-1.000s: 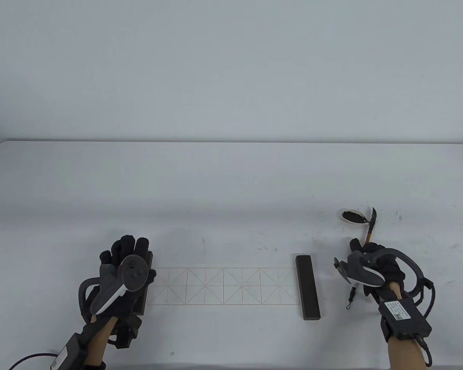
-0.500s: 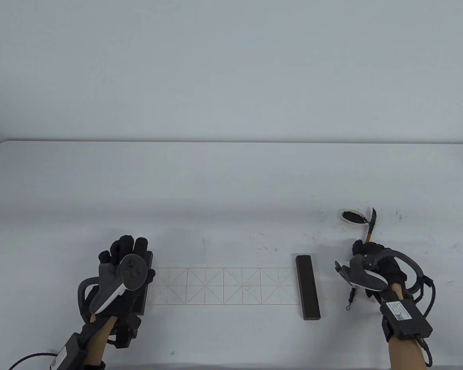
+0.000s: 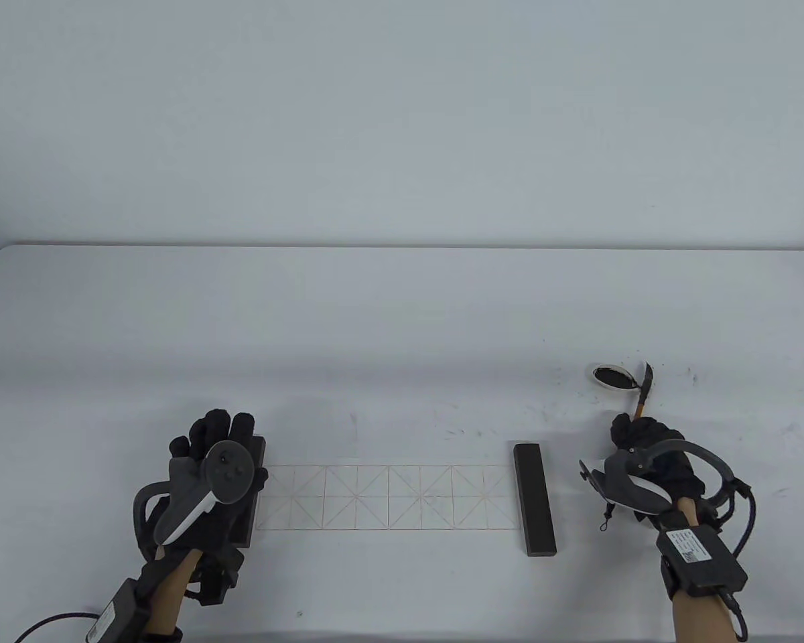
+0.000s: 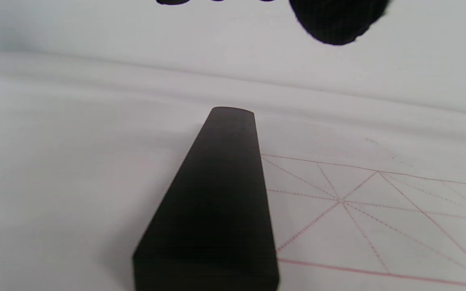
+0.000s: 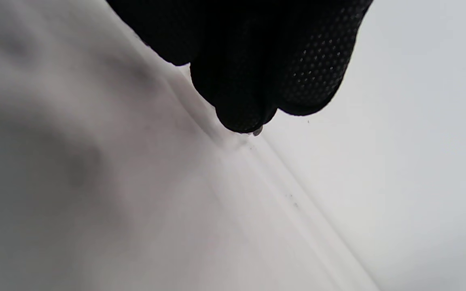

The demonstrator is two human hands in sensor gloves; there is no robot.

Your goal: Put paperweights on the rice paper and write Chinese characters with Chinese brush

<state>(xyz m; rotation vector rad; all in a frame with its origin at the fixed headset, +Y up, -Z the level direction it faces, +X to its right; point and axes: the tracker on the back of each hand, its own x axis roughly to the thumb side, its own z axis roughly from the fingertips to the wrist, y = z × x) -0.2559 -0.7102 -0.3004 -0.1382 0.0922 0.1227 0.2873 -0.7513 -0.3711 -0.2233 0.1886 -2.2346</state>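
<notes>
White table (image 3: 402, 315): right hand (image 3: 650, 455) grips the brush (image 3: 643, 392); left hand (image 3: 208, 469) hovers relaxed over a paperweight (image 4: 217, 202).

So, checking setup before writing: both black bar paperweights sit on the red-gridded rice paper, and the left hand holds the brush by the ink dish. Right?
Not quite: the right hand holds the brush, as the table view shows.

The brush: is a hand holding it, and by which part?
Yes. The right hand grips the brush by its handle; the tip points toward the ink dish.
</notes>
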